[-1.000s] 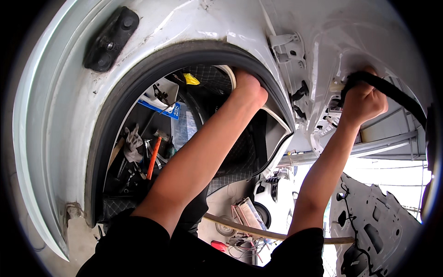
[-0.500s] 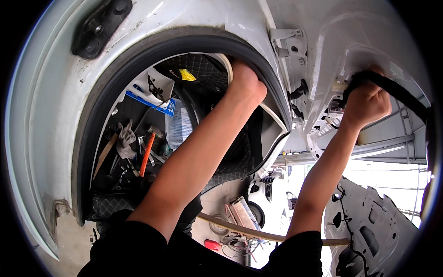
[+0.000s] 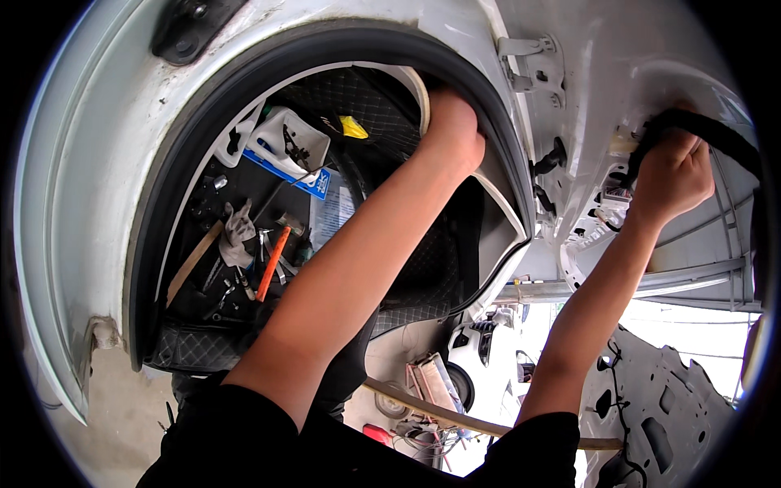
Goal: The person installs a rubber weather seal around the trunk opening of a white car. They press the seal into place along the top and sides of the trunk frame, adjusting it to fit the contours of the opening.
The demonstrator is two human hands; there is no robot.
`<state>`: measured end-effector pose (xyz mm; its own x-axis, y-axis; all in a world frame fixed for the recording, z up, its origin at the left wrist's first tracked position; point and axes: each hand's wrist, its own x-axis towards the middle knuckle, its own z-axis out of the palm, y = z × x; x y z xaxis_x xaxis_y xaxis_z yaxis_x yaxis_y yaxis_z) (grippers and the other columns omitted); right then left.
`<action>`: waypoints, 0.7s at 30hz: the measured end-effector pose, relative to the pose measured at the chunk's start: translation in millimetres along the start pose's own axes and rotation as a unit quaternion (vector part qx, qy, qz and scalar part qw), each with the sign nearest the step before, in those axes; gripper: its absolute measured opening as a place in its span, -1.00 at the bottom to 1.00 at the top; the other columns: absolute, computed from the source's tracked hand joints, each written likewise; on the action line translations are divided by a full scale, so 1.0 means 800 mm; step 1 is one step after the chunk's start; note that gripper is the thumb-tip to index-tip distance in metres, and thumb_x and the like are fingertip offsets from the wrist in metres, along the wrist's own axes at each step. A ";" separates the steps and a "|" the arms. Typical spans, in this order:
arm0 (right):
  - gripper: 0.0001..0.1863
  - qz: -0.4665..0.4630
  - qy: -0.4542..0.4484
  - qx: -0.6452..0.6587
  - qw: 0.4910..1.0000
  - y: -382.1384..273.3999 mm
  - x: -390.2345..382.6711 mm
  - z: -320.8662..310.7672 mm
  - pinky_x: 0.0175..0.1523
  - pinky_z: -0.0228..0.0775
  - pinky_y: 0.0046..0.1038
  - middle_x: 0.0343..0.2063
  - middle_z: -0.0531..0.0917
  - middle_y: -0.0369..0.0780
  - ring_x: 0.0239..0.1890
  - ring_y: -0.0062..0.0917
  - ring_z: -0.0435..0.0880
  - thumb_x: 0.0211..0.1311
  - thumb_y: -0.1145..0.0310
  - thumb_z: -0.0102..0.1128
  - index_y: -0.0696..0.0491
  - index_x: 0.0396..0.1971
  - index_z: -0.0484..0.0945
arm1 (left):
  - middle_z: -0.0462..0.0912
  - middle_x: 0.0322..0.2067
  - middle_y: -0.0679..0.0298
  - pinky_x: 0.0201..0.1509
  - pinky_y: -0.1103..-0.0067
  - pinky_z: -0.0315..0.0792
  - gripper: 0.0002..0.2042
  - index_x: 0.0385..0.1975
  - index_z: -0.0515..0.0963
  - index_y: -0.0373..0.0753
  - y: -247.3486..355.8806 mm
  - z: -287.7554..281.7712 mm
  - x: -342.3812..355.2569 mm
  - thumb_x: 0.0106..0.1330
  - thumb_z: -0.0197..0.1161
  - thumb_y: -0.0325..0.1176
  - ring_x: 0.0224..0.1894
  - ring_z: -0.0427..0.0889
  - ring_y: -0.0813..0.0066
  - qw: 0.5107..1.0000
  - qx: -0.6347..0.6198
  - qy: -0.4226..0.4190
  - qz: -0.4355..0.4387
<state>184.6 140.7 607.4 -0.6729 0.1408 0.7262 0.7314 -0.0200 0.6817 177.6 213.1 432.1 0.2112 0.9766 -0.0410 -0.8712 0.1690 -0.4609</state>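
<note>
My left hand (image 3: 460,130) reaches into the upper right corner of the white car's trunk opening, beside the pale trim (image 3: 419,85) and black rubber seal (image 3: 325,42); its fingers are hidden behind the edge. My right hand (image 3: 674,175) is closed at the thick black strip (image 3: 716,137), up against the raised white lid (image 3: 618,57). A hinge bracket (image 3: 537,49) sits between both hands. Inside the trunk lie an orange-handled tool (image 3: 273,264), a grey glove (image 3: 237,236), a white tray (image 3: 301,130) and several loose tools.
A holed white panel (image 3: 659,415) with black wiring stands at lower right, with a wooden beam (image 3: 431,415) across behind my arms. Below are another white car (image 3: 480,354), a wheeled cart (image 3: 427,382) and a red container (image 3: 376,433). A black mount (image 3: 185,32) is on the upper left bodywork.
The view has shifted, so the trunk opening sits higher. Both hands appear higher and a little further right in the picture; the right one is still at the black strip.
</note>
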 end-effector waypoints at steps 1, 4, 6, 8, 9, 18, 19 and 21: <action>-0.65 0.000 -0.001 -0.003 1.000 0.001 -0.001 0.000 -0.46 0.41 -0.44 -0.61 0.65 -0.19 -0.58 -0.37 0.64 0.31 0.19 -0.08 0.07 -0.38 0.67 | 0.48 -0.05 0.34 0.10 0.42 0.38 -0.73 -0.06 0.39 -0.15 0.000 -0.002 0.001 0.37 -0.06 -0.18 -0.01 0.45 0.44 1.000 0.007 0.003 0.006; -0.65 0.000 -0.004 -0.004 1.000 0.002 -0.002 -0.001 -0.46 0.40 -0.45 -0.63 0.64 -0.18 -0.59 -0.37 0.63 0.30 0.19 -0.07 0.08 -0.40 0.66 | 0.49 -0.07 0.34 0.09 0.43 0.39 -0.75 -0.06 0.38 -0.14 0.003 -0.002 0.000 0.37 -0.06 -0.21 -0.02 0.46 0.46 0.999 0.016 0.026 -0.010; -0.66 -0.006 0.001 0.010 1.000 0.000 -0.001 0.000 -0.47 0.39 -0.45 -0.63 0.64 -0.17 -0.59 -0.37 0.62 0.30 0.21 -0.05 0.08 -0.42 0.66 | 0.49 -0.08 0.35 0.06 0.46 0.40 -0.76 -0.06 0.38 -0.14 0.006 0.000 -0.005 0.37 -0.05 -0.23 -0.04 0.46 0.48 0.999 0.032 0.033 -0.011; -0.68 -0.017 0.005 0.013 1.000 0.003 -0.001 0.000 -0.48 0.39 -0.45 -0.64 0.63 -0.17 -0.60 -0.38 0.62 0.29 0.23 -0.03 0.08 -0.44 0.66 | 0.49 -0.09 0.36 0.03 0.48 0.41 -0.77 -0.06 0.38 -0.14 0.006 -0.002 -0.005 0.37 -0.04 -0.25 -0.06 0.47 0.49 0.999 0.035 0.028 -0.012; -0.69 -0.022 0.005 0.011 1.000 0.005 -0.001 0.000 -0.48 0.38 -0.45 -0.65 0.63 -0.17 -0.61 -0.38 0.62 0.28 0.24 -0.02 0.08 -0.44 0.66 | 0.49 -0.10 0.36 0.01 0.48 0.41 -0.77 -0.06 0.38 -0.13 0.004 -0.004 -0.005 0.36 -0.03 -0.25 -0.08 0.47 0.49 0.999 0.038 0.026 -0.013; -0.77 -0.026 -0.015 0.019 0.999 0.028 -0.005 0.004 -0.52 0.35 -0.47 -0.69 0.60 -0.19 -0.66 -0.41 0.59 0.21 0.32 0.07 0.09 -0.51 0.66 | 0.48 -0.17 0.38 -0.05 0.52 0.39 -0.82 -0.12 0.39 -0.16 -0.013 -0.025 0.004 0.31 0.05 -0.37 -0.13 0.45 0.54 0.988 0.100 -0.029 0.112; -0.79 -0.021 -0.025 0.010 0.999 0.040 -0.005 0.000 -0.52 0.36 -0.48 -0.68 0.61 -0.19 -0.66 -0.44 0.60 0.20 0.33 0.09 0.09 -0.49 0.67 | 0.48 -0.18 0.38 -0.05 0.52 0.38 -0.83 -0.14 0.39 -0.17 -0.016 -0.028 0.001 0.29 0.07 -0.39 -0.14 0.45 0.55 0.987 0.104 -0.040 0.120; -0.81 -0.025 -0.030 0.006 0.999 0.050 -0.002 0.000 -0.50 0.37 -0.51 -0.66 0.63 -0.20 -0.63 -0.49 0.62 0.18 0.36 0.10 0.09 -0.45 0.68 | 0.47 -0.18 0.36 -0.05 0.54 0.37 -0.81 -0.11 0.38 -0.19 -0.021 -0.026 0.006 0.30 0.07 -0.39 -0.12 0.44 0.55 0.985 0.120 -0.047 0.113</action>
<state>215.1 139.7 633.5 -0.7013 0.1995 0.6844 0.6985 0.0007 0.7156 202.0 212.1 421.2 -0.0327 0.9990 -0.0306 -0.9734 -0.0388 -0.2258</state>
